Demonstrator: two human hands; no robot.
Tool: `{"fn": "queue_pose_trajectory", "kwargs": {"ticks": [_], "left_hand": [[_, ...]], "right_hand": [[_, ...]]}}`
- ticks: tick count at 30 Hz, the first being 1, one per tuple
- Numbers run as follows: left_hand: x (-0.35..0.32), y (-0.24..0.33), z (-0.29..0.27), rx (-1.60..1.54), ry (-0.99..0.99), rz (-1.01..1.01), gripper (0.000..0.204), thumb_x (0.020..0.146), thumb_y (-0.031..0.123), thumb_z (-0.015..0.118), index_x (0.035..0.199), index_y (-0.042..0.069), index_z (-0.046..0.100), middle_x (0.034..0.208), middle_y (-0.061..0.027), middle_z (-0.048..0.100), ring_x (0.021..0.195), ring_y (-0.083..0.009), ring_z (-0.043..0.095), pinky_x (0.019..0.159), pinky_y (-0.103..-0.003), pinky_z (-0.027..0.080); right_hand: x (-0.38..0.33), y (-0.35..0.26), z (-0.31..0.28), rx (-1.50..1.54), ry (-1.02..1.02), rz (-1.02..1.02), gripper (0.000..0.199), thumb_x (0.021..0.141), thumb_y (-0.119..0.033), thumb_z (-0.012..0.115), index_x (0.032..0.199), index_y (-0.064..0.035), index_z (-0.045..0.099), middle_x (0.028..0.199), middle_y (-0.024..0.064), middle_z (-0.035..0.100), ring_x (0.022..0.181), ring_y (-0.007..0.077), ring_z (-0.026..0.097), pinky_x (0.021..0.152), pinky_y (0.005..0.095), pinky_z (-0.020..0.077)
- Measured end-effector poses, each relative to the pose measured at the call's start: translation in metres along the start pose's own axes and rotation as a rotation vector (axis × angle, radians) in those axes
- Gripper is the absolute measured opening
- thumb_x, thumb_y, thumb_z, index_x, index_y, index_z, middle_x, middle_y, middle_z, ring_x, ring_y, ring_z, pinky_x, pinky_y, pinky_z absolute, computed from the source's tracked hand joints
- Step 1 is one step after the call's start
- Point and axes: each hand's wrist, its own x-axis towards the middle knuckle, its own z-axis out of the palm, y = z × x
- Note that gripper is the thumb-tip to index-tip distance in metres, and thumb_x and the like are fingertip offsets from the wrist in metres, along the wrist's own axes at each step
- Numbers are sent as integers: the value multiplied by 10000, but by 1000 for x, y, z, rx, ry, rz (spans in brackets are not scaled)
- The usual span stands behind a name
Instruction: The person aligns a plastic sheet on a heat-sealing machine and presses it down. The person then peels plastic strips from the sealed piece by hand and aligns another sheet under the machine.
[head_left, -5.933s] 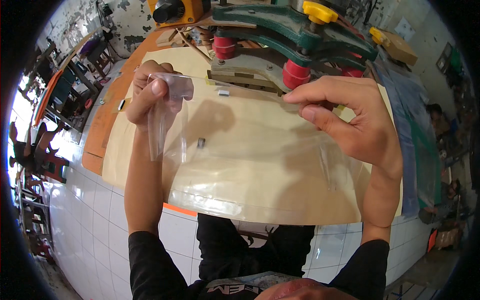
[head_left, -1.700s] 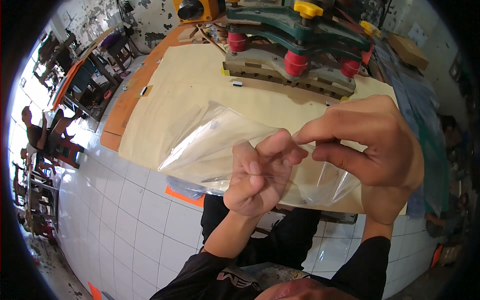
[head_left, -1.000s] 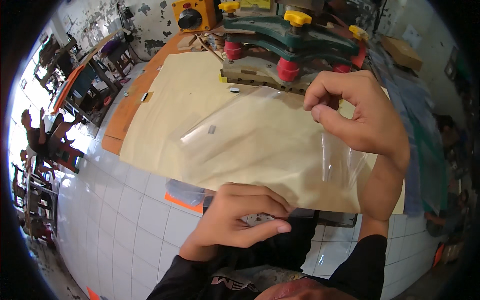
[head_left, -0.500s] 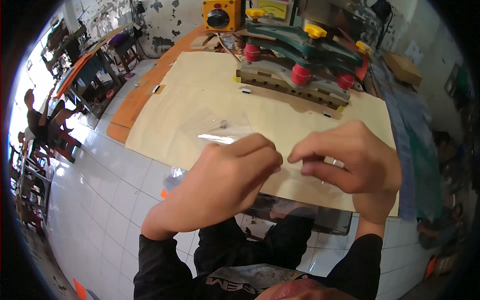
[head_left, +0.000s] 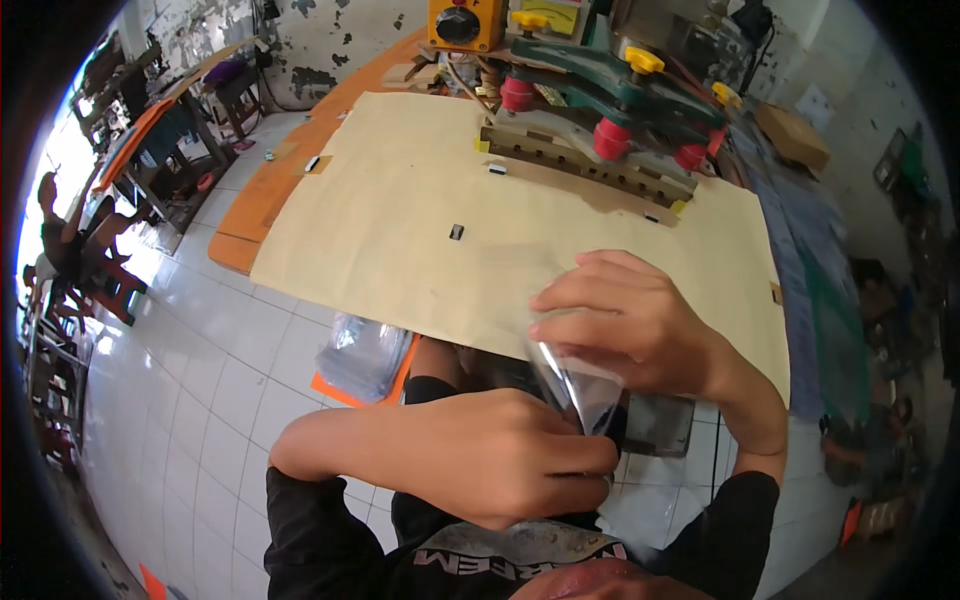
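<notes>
A clear plastic bag stretches between my two hands in front of the near edge of the paper-covered table. My left hand is closed on its lower end, close to my body. My right hand grips the upper end, fingers bent over the film, above the table's near edge. On the cream paper sheet ahead of my hands lies a small dark block. Several other little pieces, such as a white-and-black one, sit farther back on the paper.
A green press-like machine with red and yellow knobs stands at the back, next to a yellow control box. A stack of clear plastic bags rests on something orange by the near-left edge. Blue sheeting lies along the right side.
The plastic that lay flat on the paper is off it, and a clear bag is now stretched between my hands. My left hand has come down toward my body; the view has shifted slightly.
</notes>
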Motion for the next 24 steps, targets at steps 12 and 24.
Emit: {"fn": "queue_pose_trajectory", "kwargs": {"ticks": [12, 24], "left_hand": [[11, -25, -23, -188, 60, -217, 193, 767, 188, 728, 843, 16, 683, 901, -142, 648, 738, -285, 638, 625, -348, 500], [52, -33, -72, 93, 83, -58, 505, 742, -151, 589, 1185, 75, 676, 1392, -158, 470, 974, -220, 644, 682, -253, 537]], "right_hand": [[-62, -39, -81, -150, 160, 484, 100, 752, -2, 704, 851, 3, 689, 753, 122, 668, 716, 276, 661, 649, 321, 504], [-54, -44, -164, 95, 142, 944, 194, 926, -218, 601, 942, -38, 672, 533, -54, 472, 436, -5, 424, 369, 164, 318]]}}
